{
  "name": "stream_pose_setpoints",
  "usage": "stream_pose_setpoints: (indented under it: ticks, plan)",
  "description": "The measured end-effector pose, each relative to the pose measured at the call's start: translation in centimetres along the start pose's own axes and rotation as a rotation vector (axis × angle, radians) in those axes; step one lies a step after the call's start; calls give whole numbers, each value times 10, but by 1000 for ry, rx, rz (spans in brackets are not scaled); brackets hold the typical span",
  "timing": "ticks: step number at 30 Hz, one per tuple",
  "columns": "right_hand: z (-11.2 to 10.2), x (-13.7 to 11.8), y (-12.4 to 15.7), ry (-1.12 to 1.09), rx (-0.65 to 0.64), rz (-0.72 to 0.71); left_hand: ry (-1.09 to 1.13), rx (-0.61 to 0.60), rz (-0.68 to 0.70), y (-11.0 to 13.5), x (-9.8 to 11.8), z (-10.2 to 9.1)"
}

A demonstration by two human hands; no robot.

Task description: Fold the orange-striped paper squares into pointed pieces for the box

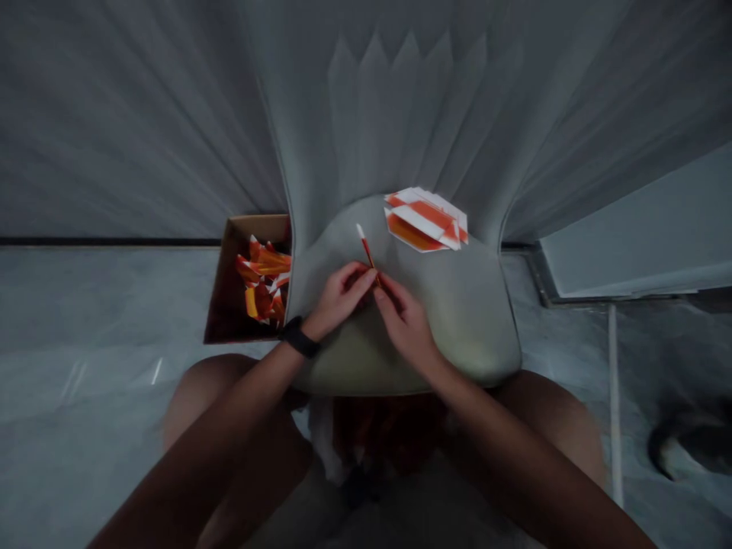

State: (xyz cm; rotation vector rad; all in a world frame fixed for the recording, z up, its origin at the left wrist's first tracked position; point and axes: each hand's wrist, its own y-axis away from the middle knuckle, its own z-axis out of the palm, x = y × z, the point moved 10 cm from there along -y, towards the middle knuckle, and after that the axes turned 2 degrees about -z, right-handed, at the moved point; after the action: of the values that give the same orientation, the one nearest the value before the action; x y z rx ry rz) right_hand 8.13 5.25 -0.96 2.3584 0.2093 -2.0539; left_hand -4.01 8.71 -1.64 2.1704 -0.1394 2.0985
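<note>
While the left hand (340,301) and right hand (405,324) pinch a thin red-and-white paper stick (364,248), flat orange-and-white paper sheets (426,221) remain stacked on the grey seat (474,320). Folded orange paper pieces (263,278) fill a brown cardboard box (220,293).

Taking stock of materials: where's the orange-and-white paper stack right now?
The paper stack lies at the far edge of the pale curved seat, right of the rolled stick in the head view.
</note>
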Motion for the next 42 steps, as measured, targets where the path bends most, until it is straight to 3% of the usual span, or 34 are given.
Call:
stream_pose_setpoints:
  ticks: [9, 15, 21, 24, 27, 30, 36, 42]
  plan:
    - [-6, 0, -1, -76, 66, 73, 21, 34, 22, 3, 3, 0]
    - [-12, 0, -3, 90, 56, 71, -34, 65, 45, 2, -1, -2]
    - [-25, -6, -16, 363, -45, 37, -218, -86, 70, -4, 6, 0]
    - [-32, -3, -20, 339, -72, 76, -228, -191, 33, -4, 6, 1]
    - [-38, 2, -21, 270, -45, 140, -233, -215, 30, -6, 6, 1]
    - [-36, 3, -21, 244, -52, 162, -239, -221, 50, -9, 6, 4]
    - [-27, -7, -16, 436, -79, 83, -262, -143, 42, -11, 3, 6]
    - [-24, -13, -14, 498, -72, 37, -381, -160, 93, -6, 13, 10]
